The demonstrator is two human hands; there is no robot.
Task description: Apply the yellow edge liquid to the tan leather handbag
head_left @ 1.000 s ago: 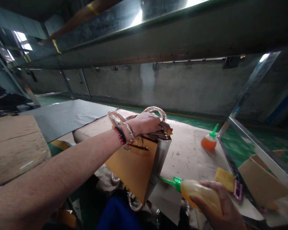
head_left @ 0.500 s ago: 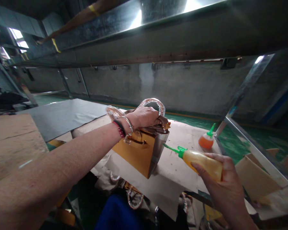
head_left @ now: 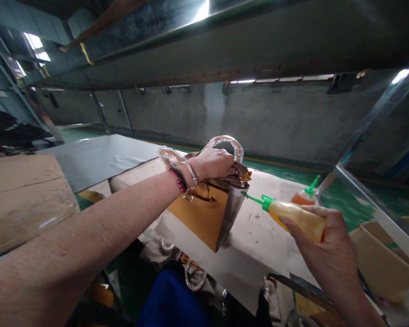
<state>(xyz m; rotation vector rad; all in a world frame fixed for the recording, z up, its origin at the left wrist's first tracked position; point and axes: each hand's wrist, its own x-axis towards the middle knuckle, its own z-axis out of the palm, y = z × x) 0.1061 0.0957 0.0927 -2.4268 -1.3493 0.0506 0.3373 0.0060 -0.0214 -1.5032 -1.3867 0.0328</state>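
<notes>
A tan handbag [head_left: 199, 218] stands on the paper-covered table, its two handles [head_left: 226, 141] wrapped in clear plastic. My left hand [head_left: 216, 162] reaches over the bag's top and is closed on the brown flap [head_left: 240, 171] there; its fingertips are partly hidden. In my right hand [head_left: 330, 240] is a squeeze bottle [head_left: 296, 218] of yellowish liquid, lying nearly level. Its thin green nozzle [head_left: 254, 197] points left, with the tip at the upper side edge of the bag; I cannot tell whether they touch.
Behind my right hand stands a second squeeze bottle [head_left: 303, 196] with orange liquid. A grey sheet [head_left: 112, 156] covers the far left table, near a cardboard piece [head_left: 23, 200]. Below the front edge hang more bags [head_left: 194, 277]. A metal beam [head_left: 191, 59] crosses overhead.
The view has shifted, so the scene sits slightly further right. Both hands keep their holds, and the nozzle tip stays by the bag's side edge.
</notes>
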